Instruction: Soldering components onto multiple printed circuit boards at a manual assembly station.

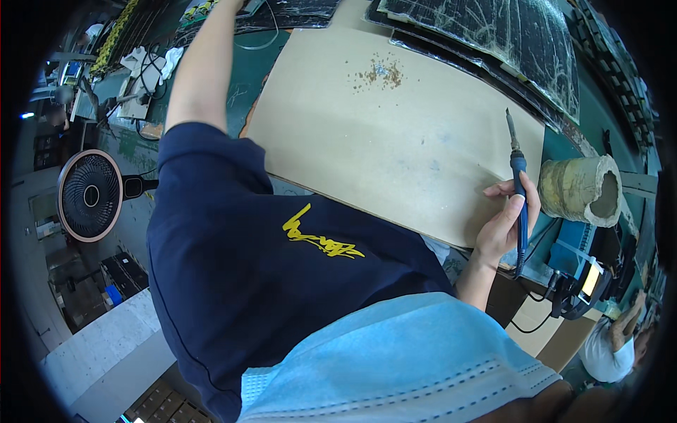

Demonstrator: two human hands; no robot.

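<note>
My right hand (506, 215) is closed around the blue handle of a soldering iron (520, 185), at the right side of a beige board (324, 120). The iron's metal tip points up and away from me, clear of any part. My left arm (201, 77) stretches far forward past the board's left edge. Its hand is cut off by the picture's upper edge, next to a small green item (251, 7), so its fingers are hidden. On the far part of the board lies a scatter of small brown and bluish crumbs (382, 74).
Dark film-wrapped sheets (486, 35) are stacked at the far right. A rough, hollow cylinder (578, 189) lies beside my right hand, near a blue device (572, 247) with cables. A round fan (90, 195) stands left. Another person (608, 349) is at lower right.
</note>
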